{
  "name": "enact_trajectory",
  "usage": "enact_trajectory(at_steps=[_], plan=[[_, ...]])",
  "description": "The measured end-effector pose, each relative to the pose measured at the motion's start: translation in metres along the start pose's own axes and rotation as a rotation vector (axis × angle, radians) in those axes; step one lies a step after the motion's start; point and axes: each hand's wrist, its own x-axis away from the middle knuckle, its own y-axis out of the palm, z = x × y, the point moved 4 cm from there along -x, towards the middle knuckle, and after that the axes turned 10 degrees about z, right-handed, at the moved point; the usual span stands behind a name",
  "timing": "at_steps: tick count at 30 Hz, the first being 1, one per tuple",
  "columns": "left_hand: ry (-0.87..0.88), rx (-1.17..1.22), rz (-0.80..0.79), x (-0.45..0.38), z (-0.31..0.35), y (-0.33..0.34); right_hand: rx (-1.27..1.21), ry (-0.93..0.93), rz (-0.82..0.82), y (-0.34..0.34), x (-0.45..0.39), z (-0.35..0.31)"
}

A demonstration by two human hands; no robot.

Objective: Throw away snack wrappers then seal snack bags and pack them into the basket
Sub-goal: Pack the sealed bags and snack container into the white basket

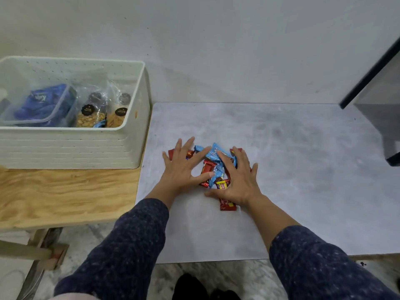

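Note:
A small heap of snack wrappers [214,164], blue, red and yellow, lies on the grey mat [303,169]. My left hand [183,167] lies flat with spread fingers on the heap's left side. My right hand [238,180] lies flat on its right side, covering some wrappers. One red wrapper [226,206] sticks out below my right palm. The white basket [71,146] stands at the left on a wooden table. In the basket are a blue bag [41,105] in a clear pouch and two clear snack bags [101,113] with black round labels.
The wooden table [65,195] runs under the basket, left of the mat. A dark-framed glass object [381,109] stands at the far right. White wall runs behind. Marble floor and dark shoes [203,289] show below the mat's front edge.

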Motion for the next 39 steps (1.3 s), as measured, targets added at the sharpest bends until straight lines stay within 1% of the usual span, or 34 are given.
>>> enact_trajectory(at_steps=[2,6,8,11,13,17,21,23,26,30,34,39], plan=[[0.053,-0.012,-0.040,-0.010,0.001,0.004,0.007,-0.018,-0.012,0.002,-0.009,0.001],[0.068,-0.057,-0.041,-0.022,-0.001,0.007,-0.006,-0.013,-0.002,-0.002,-0.024,0.003],[0.095,-0.042,0.018,-0.020,0.000,0.002,-0.003,-0.006,0.012,-0.004,-0.028,0.002],[0.143,-0.021,0.197,-0.012,0.005,-0.006,0.022,-0.027,0.042,-0.005,-0.029,-0.002],[0.104,-0.035,0.253,-0.007,0.007,-0.009,0.042,-0.037,0.086,-0.004,-0.028,-0.006],[0.043,-0.088,0.259,-0.001,0.010,-0.010,0.058,0.026,0.196,0.002,-0.020,-0.014],[0.006,-0.076,0.281,0.007,0.009,-0.018,0.095,0.104,0.269,-0.001,-0.013,-0.017],[-0.005,-0.104,0.275,0.013,0.007,-0.020,0.101,0.097,0.279,-0.003,-0.010,-0.021],[-0.078,-0.119,0.253,0.021,0.003,-0.020,0.077,0.055,0.270,-0.006,-0.007,-0.028],[-0.126,-0.123,0.242,0.030,0.003,-0.019,0.058,0.042,0.280,-0.011,-0.004,-0.030],[-0.194,-0.091,0.230,0.037,0.005,-0.017,0.028,0.089,0.256,-0.013,0.000,-0.029],[-0.232,-0.052,0.232,0.048,0.013,-0.019,-0.032,0.146,0.260,-0.019,0.005,-0.034]])
